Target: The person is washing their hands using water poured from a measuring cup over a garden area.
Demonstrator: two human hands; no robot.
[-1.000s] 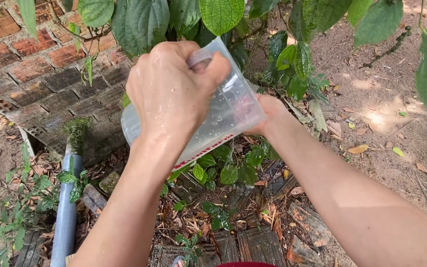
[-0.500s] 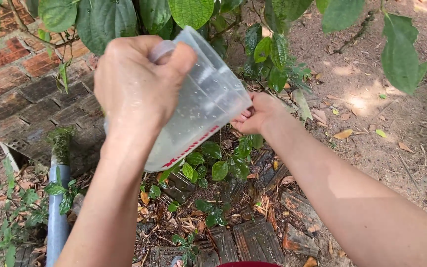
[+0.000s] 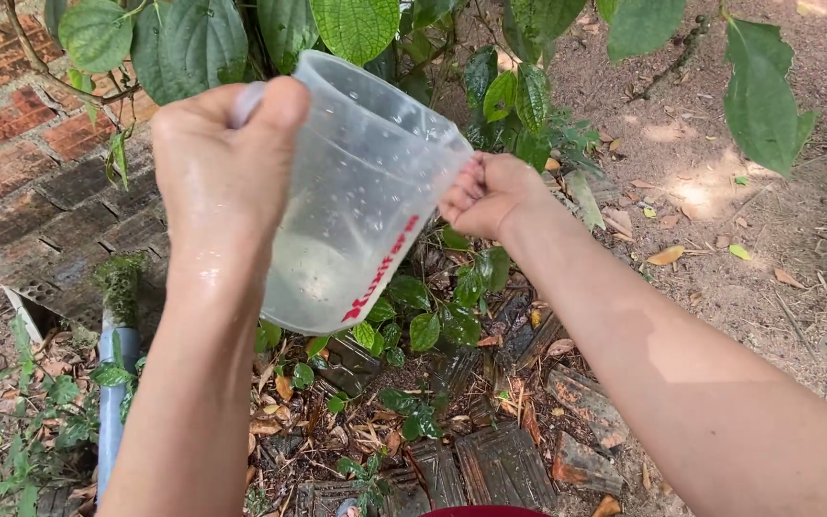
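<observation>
My left hand (image 3: 217, 163) is clenched round the handle of the clear plastic jug (image 3: 356, 191), tilted above the leafy vine (image 3: 433, 316). My right hand (image 3: 485, 196) pinches its rim. Pouring, I reckon; tipping further needs a steady grip.

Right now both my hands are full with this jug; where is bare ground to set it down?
Bare brown dirt lies right of the leafy vine, with scattered dry leaves. Below the clear plastic jug, small plants and broken tiles crowd the ground; left, the sloping brick wall.
</observation>
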